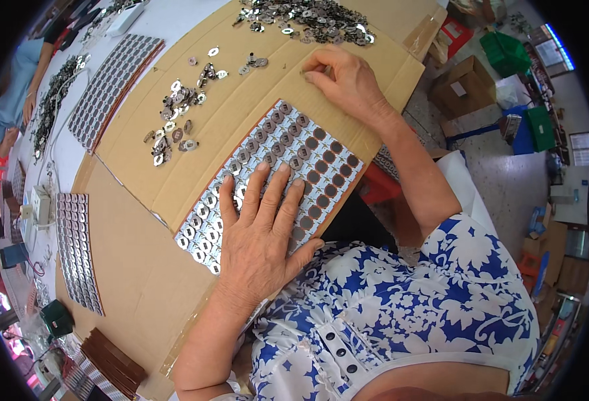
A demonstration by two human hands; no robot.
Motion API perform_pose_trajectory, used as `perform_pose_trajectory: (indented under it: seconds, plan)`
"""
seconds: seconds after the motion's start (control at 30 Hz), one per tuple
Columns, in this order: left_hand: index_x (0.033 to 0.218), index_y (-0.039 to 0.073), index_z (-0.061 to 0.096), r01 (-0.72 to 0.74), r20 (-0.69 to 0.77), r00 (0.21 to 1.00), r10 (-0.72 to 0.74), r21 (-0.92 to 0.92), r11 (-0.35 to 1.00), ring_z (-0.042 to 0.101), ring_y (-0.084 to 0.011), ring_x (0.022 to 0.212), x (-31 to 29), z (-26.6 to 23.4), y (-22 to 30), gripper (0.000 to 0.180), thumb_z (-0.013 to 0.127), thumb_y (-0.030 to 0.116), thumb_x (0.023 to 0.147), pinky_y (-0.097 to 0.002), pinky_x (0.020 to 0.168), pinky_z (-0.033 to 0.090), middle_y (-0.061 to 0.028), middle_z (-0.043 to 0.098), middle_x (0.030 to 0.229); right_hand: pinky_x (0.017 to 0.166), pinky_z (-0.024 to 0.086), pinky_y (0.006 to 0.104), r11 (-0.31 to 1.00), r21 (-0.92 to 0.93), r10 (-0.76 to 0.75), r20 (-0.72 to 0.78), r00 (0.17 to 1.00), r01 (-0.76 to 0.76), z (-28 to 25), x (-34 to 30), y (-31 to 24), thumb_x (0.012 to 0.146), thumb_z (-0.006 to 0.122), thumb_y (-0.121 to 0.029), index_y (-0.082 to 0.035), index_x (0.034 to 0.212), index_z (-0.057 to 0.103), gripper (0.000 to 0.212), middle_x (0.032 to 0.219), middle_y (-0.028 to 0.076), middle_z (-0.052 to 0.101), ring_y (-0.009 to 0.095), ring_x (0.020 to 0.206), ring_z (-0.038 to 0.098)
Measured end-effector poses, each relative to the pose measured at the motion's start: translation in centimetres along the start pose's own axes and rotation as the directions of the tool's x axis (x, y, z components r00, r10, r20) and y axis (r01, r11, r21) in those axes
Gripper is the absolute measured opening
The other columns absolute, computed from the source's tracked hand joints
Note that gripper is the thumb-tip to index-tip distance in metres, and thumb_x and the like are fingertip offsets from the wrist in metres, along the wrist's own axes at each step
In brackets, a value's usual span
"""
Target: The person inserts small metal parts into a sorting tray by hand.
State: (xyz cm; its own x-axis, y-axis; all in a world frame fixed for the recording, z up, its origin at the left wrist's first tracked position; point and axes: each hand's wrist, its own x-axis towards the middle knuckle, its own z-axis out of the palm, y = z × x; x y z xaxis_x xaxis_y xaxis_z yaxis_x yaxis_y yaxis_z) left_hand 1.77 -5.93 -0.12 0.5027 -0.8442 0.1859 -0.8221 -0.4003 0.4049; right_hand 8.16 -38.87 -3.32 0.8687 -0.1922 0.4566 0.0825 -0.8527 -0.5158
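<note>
Underneath, cardboard-covered table (254, 100), cluttered concrete floor (501, 174).

A long work table (147, 20) with a white top is running up the left side, partly covered by sheets of brown cardboard (127, 267). To the right, a grey floor (508, 180) is showing, with cardboard boxes (465, 87), green crates (505, 52) and a blue bin (523, 134) standing on it. Daylight is coming through a window (551, 48) at the upper right
</note>
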Motion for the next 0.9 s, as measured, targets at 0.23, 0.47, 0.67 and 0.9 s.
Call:
perform_pose_trajectory:
  seconds: [0.23, 0.47, 0.67, 0.9]
  plan:
    - [0.162, 0.005, 0.059, 0.006, 0.009, 1.000, -0.006, -0.008, 1.000, 0.043, -0.0418, 0.162, -0.2, -0.2, -0.2, 0.092, 0.088, 0.054, 0.088, -0.0713, 0.133, 0.019, -0.0187, 0.054, 0.170, 0.084, 0.063, 0.0405, 0.996, 0.084, -0.015, 0.201, 0.980, -0.002, -2.2, -0.7, -1.0, 0.096, 0.081, -0.016, -0.005, 0.114, 0.082, 0.021, 0.096, 0.008, 0.077, 0.024, 0.089, 0.078]
    - [0.163, 0.011, 0.060, 0.017, 0.019, 1.000, -0.018, 0.016, 1.000, 0.044, -0.0424, 0.162, -0.3, 0.0, -0.4, 0.089, 0.081, 0.063, 0.094, -0.0678, 0.136, 0.018, -0.0167, 0.055, 0.170, 0.080, 0.062, 0.0343, 0.911, 0.299, 0.222, 0.225, 0.949, -0.284, -1.7, -1.2, -1.7, 0.099, 0.077, -0.009, -0.001, 0.113, 0.082, 0.017, 0.097, 0.008, 0.080, 0.017, 0.084, 0.076]
    - [0.161, 0.005, 0.060, 0.000, 0.003, 1.000, 0.000, -0.004, 1.000, 0.044, -0.0424, 0.162, -0.4, 0.0, -0.3, 0.091, 0.086, 0.055, 0.090, -0.0710, 0.133, 0.019, -0.0188, 0.054, 0.169, 0.073, 0.059, 0.0301, 0.993, 0.121, -0.026, 0.278, 0.960, -0.008, -2.2, -1.1, -1.9, 0.104, 0.076, -0.009, 0.003, 0.117, 0.081, 0.018, 0.095, 0.002, 0.079, 0.009, 0.082, 0.072]
    - [0.160, 0.005, 0.061, 0.011, 0.010, 1.000, -0.010, -0.008, 1.000, 0.044, -0.0410, 0.162, -0.3, 0.2, -0.4, 0.091, 0.085, 0.058, 0.090, -0.0710, 0.134, 0.019, -0.0175, 0.054, 0.170, 0.067, 0.056, 0.0226, 0.676, 0.475, 0.237, 0.584, 0.776, -0.564, -4.4, -5.3, -6.7, 0.104, 0.076, -0.003, 0.005, 0.120, 0.080, 0.018, 0.093, 0.004, 0.079, 0.007, 0.073, 0.071]
